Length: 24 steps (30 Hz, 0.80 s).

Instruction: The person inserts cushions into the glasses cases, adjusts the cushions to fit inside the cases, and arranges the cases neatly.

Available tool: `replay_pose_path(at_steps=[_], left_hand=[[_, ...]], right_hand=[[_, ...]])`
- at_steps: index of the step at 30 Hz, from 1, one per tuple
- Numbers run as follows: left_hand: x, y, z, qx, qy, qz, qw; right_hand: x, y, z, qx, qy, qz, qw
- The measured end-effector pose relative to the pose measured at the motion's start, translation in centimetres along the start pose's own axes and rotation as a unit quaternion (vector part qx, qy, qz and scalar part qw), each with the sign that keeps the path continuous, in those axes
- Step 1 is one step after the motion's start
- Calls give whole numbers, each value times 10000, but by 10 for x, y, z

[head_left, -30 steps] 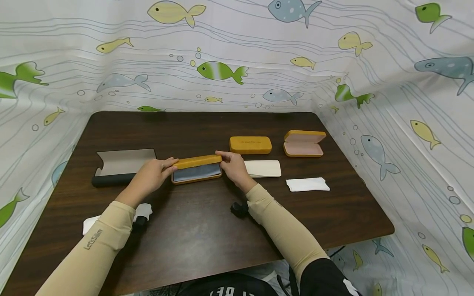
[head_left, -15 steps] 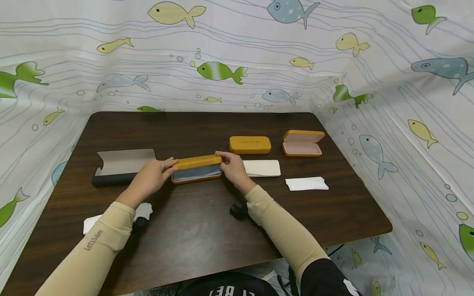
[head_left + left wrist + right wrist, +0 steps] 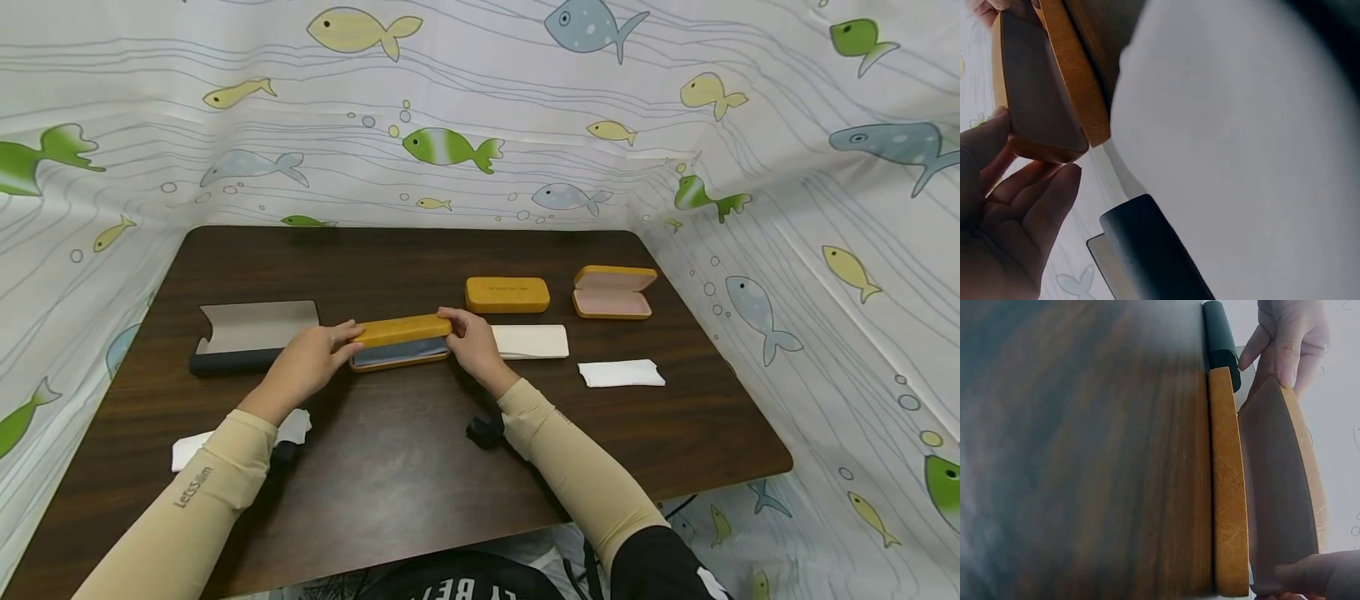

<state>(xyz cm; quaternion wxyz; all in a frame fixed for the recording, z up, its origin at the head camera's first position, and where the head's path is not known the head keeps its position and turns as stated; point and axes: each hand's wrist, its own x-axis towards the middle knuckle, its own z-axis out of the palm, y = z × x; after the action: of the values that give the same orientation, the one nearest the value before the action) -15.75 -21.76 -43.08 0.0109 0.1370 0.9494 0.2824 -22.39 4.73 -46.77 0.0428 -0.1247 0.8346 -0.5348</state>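
A yellow glasses case [image 3: 401,331] stands on the table in the middle of the head view, its lid partly raised. Below the lid's front edge a grey-blue cloth [image 3: 405,353] shows inside. My left hand [image 3: 306,360] holds the lid by its left end, thumb on the front edge, as the left wrist view shows with the lid's grey lining [image 3: 1038,81]. At the opposite end my right hand [image 3: 474,343] pinches the lid between thumb and fingers. The right wrist view has the case's base [image 3: 1229,487] flat on the tabletop.
Left of the case lies an open dark case [image 3: 240,360] with a pale lining. To the right are a closed yellow case [image 3: 507,295], an open yellow case [image 3: 615,305], a cream cloth [image 3: 534,342] and a folded white cloth [image 3: 621,373]. Another white cloth [image 3: 187,450] lies under my left forearm.
The lid has come down slightly, so less of the cloth shows. Both hands keep their hold on its ends, and the head view has shifted a little.
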Motion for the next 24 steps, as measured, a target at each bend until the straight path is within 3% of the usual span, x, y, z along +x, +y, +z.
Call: replay_pose_path(at_steps=[9, 15, 24], left_hand=[[-2, 4, 4, 383, 29, 73, 9992], [-3, 5, 5, 426, 7, -15, 9991], [-4, 5, 6, 430, 16, -66, 9991]], right_hand=[[-3, 5, 5, -873, 2, -347, 9956], [-5, 3, 5, -1077, -103, -263, 9938], [-3, 0, -4, -394, -840, 140, 9956]])
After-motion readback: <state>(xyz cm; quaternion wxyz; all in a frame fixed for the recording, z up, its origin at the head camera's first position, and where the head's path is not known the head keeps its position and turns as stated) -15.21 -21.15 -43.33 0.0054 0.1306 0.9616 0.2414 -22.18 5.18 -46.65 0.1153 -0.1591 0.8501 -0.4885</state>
